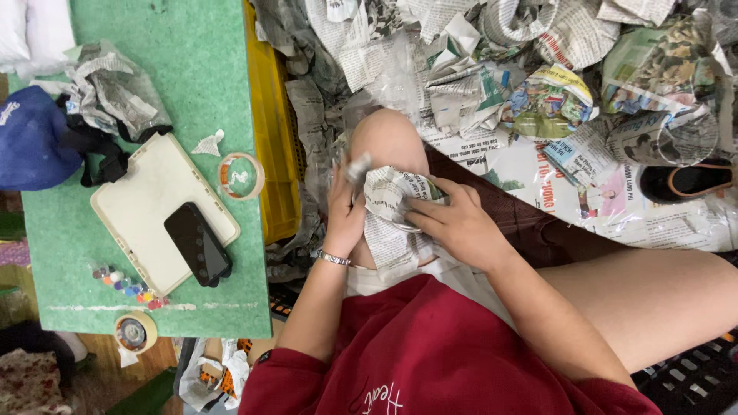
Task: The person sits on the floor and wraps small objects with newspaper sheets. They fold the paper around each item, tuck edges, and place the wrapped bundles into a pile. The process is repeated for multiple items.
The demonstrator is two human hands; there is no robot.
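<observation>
The person's left hand (345,206) and right hand (455,223) meet over the raised knee, both wrapped around a small bundle of printed newspaper (393,201). The left fingers (338,178) are curled closed against the bundle's left side, where a shiny bit of clear film or glass (357,166) pokes out of the paper; what it belongs to I cannot tell. The right fingers (421,219) press flat and closed over the paper's right flank, holding a fold down.

By my judgement the wrapping is partway through: the sheet already encloses most of whatever is inside, yet a loose flap hangs below the fingers toward the lap and the top end is not tucked in.

Beyond the fingers, away from the body, lies a heap of crumpled newspaper sheets (530,69) on the floor. Left of the left fingers stands a yellow plastic crate (274,115), only its edge visible, with grey crumpled paper spilling beside it; its contents are hidden. Further left, a green tabletop (192,61) carries a cream rectangular tray (146,192) holding a black phone (197,244), a roll of clear tape (241,176) just beside the tray, and a row of small coloured beads (127,286).
</observation>
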